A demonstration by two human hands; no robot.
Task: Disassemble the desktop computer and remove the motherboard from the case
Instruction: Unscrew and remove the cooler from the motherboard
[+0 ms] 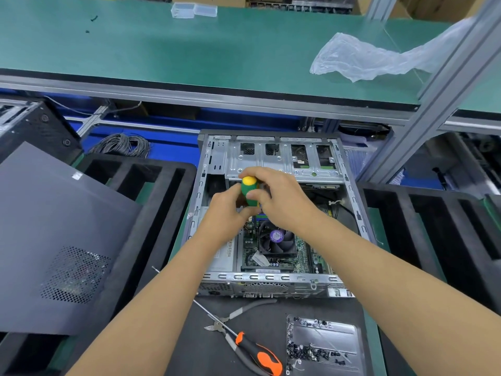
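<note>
An open grey computer case lies on the bench with its side off. Inside it sits the green motherboard with a black cooler fan carrying a purple label. A screwdriver with a green handle and yellow cap stands upright over the board's far part. My right hand grips the handle from the right and top. My left hand holds the handle from the left, lower down. The screwdriver's tip is hidden behind my hands. A metal drive cage spans the case's far end.
The removed dark side panel lies at the left on black foam racks. In front of the case lie an orange-black screwdriver, pliers and a clear tray of screws. A plastic bag rests on the upper green shelf.
</note>
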